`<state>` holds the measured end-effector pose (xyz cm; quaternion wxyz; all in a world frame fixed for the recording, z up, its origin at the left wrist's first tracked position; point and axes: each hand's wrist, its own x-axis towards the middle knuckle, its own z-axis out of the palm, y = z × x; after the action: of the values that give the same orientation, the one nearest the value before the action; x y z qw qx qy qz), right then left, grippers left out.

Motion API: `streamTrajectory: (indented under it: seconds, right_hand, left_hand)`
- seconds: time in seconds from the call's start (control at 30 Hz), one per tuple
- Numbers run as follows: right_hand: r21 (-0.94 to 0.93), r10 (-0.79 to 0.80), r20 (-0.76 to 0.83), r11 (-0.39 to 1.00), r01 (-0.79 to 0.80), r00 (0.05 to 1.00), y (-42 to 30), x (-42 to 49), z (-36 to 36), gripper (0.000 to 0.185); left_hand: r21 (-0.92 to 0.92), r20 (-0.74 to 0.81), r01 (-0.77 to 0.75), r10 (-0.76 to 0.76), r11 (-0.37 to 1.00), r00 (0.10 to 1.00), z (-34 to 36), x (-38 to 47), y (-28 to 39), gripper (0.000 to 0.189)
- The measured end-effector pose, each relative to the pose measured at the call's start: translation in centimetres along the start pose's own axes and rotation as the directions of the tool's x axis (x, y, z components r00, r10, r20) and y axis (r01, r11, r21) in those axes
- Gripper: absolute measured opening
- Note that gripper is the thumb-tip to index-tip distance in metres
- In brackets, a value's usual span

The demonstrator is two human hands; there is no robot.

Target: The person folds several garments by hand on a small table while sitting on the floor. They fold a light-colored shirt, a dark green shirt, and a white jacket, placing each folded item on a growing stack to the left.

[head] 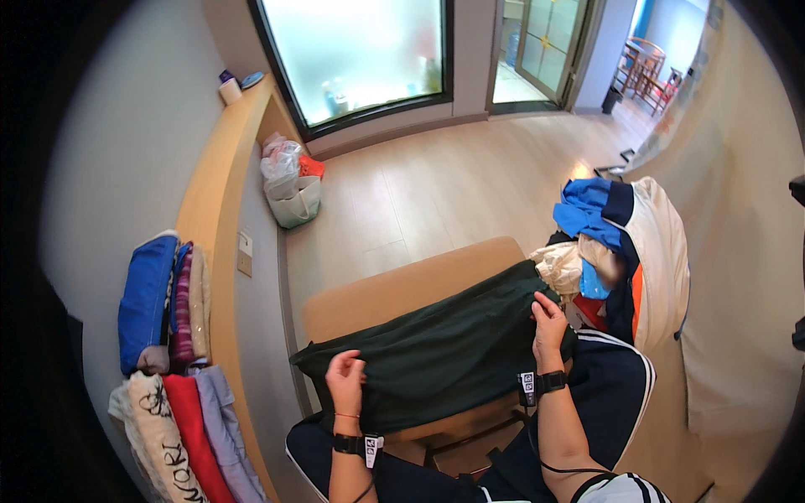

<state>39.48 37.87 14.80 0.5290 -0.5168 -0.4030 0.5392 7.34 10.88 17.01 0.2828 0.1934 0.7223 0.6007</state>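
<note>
A dark green cloth garment (440, 339) lies spread across a tan padded bench (415, 283) in front of my knees. Over its left part is my left hand (346, 380), fingers loosely curled, with no cloth visibly pinched. My right hand (549, 327) is at the garment's right end, fingers extended along the gathered edge and apparently touching it. Both wrists carry black straps with small devices. Just beyond the right hand, a heap of mixed clothes, including a blue garment (585, 210) and a cream one (560, 267), spills from a white and navy item (660, 251).
Folded clothes stand along a wooden ledge (220, 207) on the left, among them a blue bundle (148, 302) and a red piece (198, 427). A bag with plastic bags (295, 201) sits by the wall. Beige fabric (742, 251) hangs at right. A glazed door (553, 50) stands ajar.
</note>
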Motion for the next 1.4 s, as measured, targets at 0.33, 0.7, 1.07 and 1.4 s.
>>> streamTrajectory:
  seconds: [0.33,0.7,1.07,1.4]
  right_hand:
    - [-0.908,-0.334,-0.038,0.405,0.108,0.942,0.2,2.9,-3.6,0.048]
    - [-0.654,0.053,0.130,0.755,0.045,0.990,0.9,6.9,-6.1,0.059]
    - [-0.799,-0.335,0.172,0.503,0.330,0.927,-6.2,-5.1,3.1,0.012]
    - [-0.574,-0.034,0.552,0.710,0.409,0.833,-1.7,-18.6,8.6,0.015]
  left_hand:
    - [0.379,0.166,-0.021,-0.046,0.925,0.985,8.9,-0.9,-0.1,0.048]
    - [0.363,0.353,0.058,-0.195,0.930,0.915,12.3,-3.6,1.0,0.048]
    - [-0.337,0.401,0.414,-0.269,0.845,0.876,9.8,-5.6,1.3,0.029]
    - [-0.439,0.382,0.531,-0.385,0.725,0.840,9.2,-5.8,-0.8,0.030]
